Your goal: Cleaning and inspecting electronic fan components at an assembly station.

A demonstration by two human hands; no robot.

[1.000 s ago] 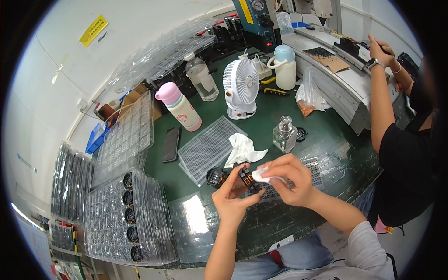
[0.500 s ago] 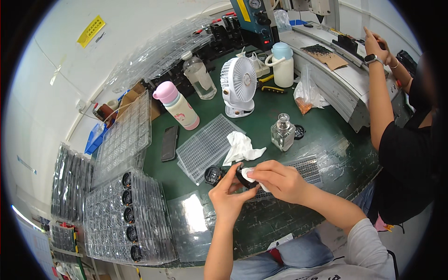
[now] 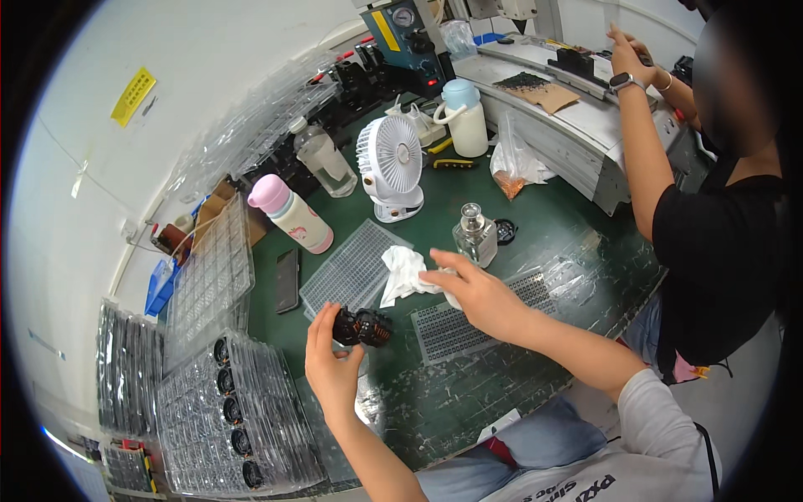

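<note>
My left hand (image 3: 333, 364) holds a round black part (image 3: 345, 326) between thumb and fingers, low over the green tabletop. Directly to its right, and seemingly touching it, is a second round black part (image 3: 373, 328) with some orange-brown detail. My right hand (image 3: 473, 293) is a little farther off, above a perforated sheet, two fingers stretched out. A small white wipe (image 3: 452, 299) shows beneath that hand, apparently gripped by its hidden fingers. Crumpled white tissue (image 3: 404, 272) lies just left of those fingertips. Beyond the hand stands a clear glass bottle (image 3: 475, 238), with another black part (image 3: 505, 231) beside it.
Stacked clear trays (image 3: 226, 418) with black parts fill the left. A phone (image 3: 288, 280), pink-capped bottle (image 3: 293, 216), white fan (image 3: 391, 167) and blue-lidded jug (image 3: 462, 121) stand farther back. Another person (image 3: 719, 217) works at a machine (image 3: 552, 117) on the right.
My hands have moved apart. The left carried the black part left to beside the other one; the right lifted away with the wipe. The head view has shifted slightly.
</note>
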